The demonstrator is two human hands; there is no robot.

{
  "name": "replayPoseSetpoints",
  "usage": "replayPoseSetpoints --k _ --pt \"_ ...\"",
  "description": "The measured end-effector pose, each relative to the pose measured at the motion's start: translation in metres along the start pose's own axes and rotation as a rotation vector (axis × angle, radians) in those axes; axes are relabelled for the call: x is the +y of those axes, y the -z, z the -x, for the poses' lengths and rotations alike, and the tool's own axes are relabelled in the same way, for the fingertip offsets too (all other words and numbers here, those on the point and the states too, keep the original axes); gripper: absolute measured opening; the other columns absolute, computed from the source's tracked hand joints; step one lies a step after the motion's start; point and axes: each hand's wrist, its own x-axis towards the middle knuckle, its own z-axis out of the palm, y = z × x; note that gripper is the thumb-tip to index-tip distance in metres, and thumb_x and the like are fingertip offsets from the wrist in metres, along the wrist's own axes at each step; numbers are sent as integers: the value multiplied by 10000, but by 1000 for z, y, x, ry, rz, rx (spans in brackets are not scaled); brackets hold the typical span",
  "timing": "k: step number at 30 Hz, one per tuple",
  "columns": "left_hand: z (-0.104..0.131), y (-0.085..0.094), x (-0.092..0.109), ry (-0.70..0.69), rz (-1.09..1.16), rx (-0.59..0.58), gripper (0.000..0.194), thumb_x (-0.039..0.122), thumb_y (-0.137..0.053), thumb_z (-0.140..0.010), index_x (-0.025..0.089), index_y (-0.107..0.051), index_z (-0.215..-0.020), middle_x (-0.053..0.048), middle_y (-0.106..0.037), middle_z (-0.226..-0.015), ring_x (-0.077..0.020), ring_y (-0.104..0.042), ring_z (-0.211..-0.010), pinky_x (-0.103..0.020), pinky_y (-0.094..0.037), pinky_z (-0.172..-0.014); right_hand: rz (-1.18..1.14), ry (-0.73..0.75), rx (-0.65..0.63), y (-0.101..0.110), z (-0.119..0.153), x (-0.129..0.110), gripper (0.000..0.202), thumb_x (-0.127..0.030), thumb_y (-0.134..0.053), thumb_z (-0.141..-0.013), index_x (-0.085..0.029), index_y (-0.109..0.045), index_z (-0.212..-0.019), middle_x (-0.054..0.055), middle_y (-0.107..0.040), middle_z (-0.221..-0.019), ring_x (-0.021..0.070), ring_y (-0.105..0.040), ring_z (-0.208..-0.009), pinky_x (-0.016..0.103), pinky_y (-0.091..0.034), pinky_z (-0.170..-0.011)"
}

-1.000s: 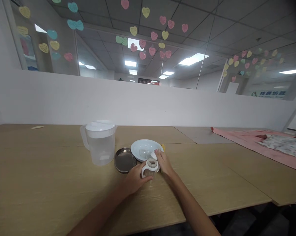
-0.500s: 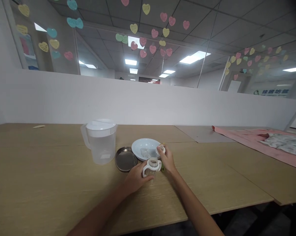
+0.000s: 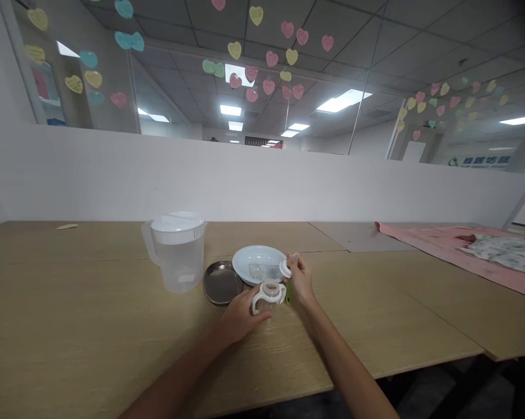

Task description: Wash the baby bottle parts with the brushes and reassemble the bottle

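My left hand [image 3: 240, 314] is closed around a clear baby bottle [image 3: 269, 304] with white side handles; the bottle stands upright with its mouth uncovered. Between the fingers of my right hand [image 3: 301, 280] is a bottle nipple with a white collar [image 3: 285, 268], held above and to the right of the bottle, apart from it. Behind the bottle sits a pale blue-white plate [image 3: 245, 254] with a clear plastic piece [image 3: 257, 271] on it. A green-handled tool [image 3: 289, 292], partly hidden, lies beside the bottle.
A round dark metal tin [image 3: 222, 283] rests left of the plate. Farther left stands a lidded clear pitcher [image 3: 182, 259] containing liquid. On the right, a pink cloth [image 3: 423, 244] bears a patterned garment [image 3: 504, 251]. A white wall [image 3: 262, 180] rises behind the wooden table [image 3: 114, 337].
My right hand has turned the nipple, so its tip now points up and right and the collar faces lower left. My left hand and the bottle stay almost where they were.
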Motion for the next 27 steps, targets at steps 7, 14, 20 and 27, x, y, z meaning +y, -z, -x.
replayPoseSetpoints --k 7,14,20,27 --pt "-1 0 -1 7 -19 -17 579 425 -632 -728 224 -486 -1251 -55 -611 -1165 -244 -557 -1032 -348 -411 -910 -129 -141 -67 -7 6 -14 422 -569 -675 -615 -207 -481 -715 -94 -447 -519 46 -362 -350 178 -337 -311" --pt "0 -2 -5 36 -62 5 591 440 -636 -721 221 -492 -1251 -58 -627 -1121 -239 -566 -995 -340 -419 -884 -119 -163 -14 0 2 -14 412 -591 -593 -682 -206 -448 -673 -85 -399 -478 54 -317 -342 183 -235 -288" --pt "0 -1 -3 30 -55 -1 595 432 -643 -721 220 -486 -1255 -54 -622 -1134 -233 -564 -999 -334 -413 -885 147 46 163 8 -7 -1 398 -564 -628 -653 -188 -522 -729 -62 -475 -520 71 -385 -402 198 -301 -363" --pt "0 1 2 31 -57 -1 574 416 -646 -722 229 -496 -1244 -42 -636 -1095 -229 -574 -962 -328 -422 -865 295 201 116 13 -9 10 454 -592 -578 -679 -152 -619 -787 28 -618 -677 147 -535 -622 243 -399 -544"
